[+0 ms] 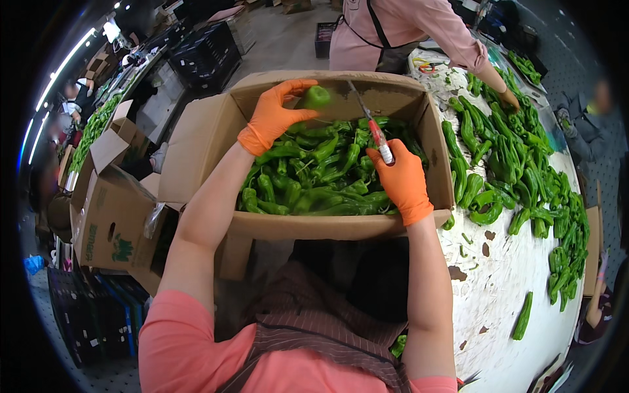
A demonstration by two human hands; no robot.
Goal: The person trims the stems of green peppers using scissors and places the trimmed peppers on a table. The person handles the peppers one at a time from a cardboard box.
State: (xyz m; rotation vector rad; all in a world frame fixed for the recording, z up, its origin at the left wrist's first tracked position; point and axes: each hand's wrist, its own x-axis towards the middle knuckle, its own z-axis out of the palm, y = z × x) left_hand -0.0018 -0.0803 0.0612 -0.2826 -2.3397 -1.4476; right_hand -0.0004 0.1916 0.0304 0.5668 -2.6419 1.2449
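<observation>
Before me stands an open cardboard box (314,227) with many long green peppers (324,167) in it. My left hand (277,115), in an orange glove, is over the box's far left part; a blurred green pepper (317,97) is at its fingertips, and whether the fingers grip it I cannot tell. In an orange glove too, my right hand (400,179) is at the box's right side, closed around the red and white handle of a knife or similar narrow-bladed tool (376,130). Its blade points up and away, towards the box's far wall.
To the right, a worn white table (481,304) bears a long heap of green peppers (521,157). A person in a pink shirt (408,19) reaches into that heap. Another cardboard box (118,221) stands at the left, near stacked black crates (204,54).
</observation>
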